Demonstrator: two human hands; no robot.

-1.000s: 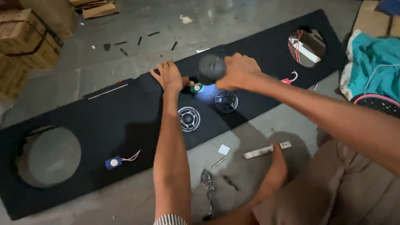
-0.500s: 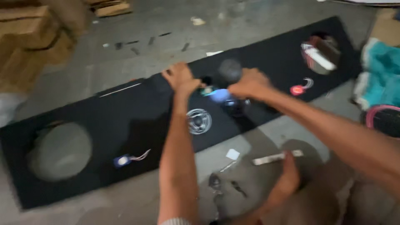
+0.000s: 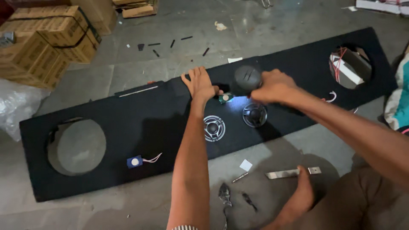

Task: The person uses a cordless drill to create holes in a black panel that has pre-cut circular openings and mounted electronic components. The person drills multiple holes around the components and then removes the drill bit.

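Drill [image 3: 246, 79], dark and round at the back, points down at the long black board [image 3: 162, 123] on the floor, gripped tight by the right hand [image 3: 272, 87], while the left hand [image 3: 199, 83] lies flat beside it, fingers close together, to keep the board from sliding near two small round speakers [image 3: 214, 127].

L hand [image 3: 199, 83] flat, palm down; R hand [image 3: 272, 86] clenched, both arms outstretched.

The right hand [image 3: 272, 86] covers the grip of a dark, round-headed power tool [image 3: 246, 79], so its fingers' hold is hidden. Under the tool's head, beside the left hand [image 3: 200, 83], a small green part [image 3: 226, 97] is too small to identify. Both forearms run off the picture's edge.
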